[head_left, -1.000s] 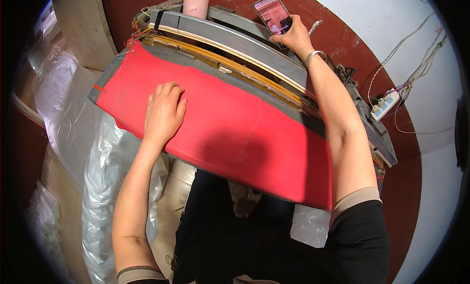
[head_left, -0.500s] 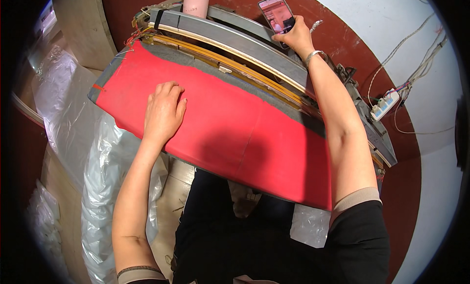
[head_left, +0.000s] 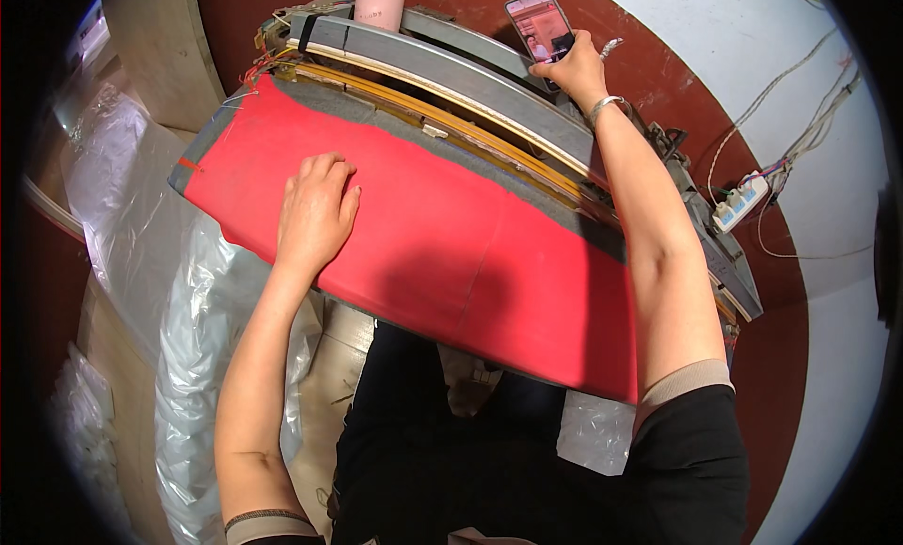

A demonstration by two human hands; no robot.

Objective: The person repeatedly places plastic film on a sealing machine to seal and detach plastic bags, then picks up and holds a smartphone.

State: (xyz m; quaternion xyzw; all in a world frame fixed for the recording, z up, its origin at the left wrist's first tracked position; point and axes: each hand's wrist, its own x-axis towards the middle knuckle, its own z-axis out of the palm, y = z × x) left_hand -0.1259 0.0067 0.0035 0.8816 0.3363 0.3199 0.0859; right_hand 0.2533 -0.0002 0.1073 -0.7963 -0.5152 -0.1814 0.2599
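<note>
My left hand (head_left: 318, 206) rests palm down on a red cloth cover (head_left: 423, 225), its fingers loosely bent and nothing in them. The cover lies over a long padded board that slants across my lap; a grey strip (head_left: 348, 108) of padding shows along its far edge. At the far right my right hand (head_left: 576, 70) grips a smartphone (head_left: 540, 26) by its lower end. The phone's screen is lit and faces me. It is above the far side of a long grey metal machine bed (head_left: 451, 79).
A pink tumbler (head_left: 380, 4) stands behind the machine. Yellow rails (head_left: 451, 136) run along its near side. On the right, a white power strip (head_left: 740, 204) with cables hangs at the wall. Clear plastic bags (head_left: 202, 357) hang at the left.
My right hand has shifted slightly to the right with the phone. My left hand stays in place on the red cover.
</note>
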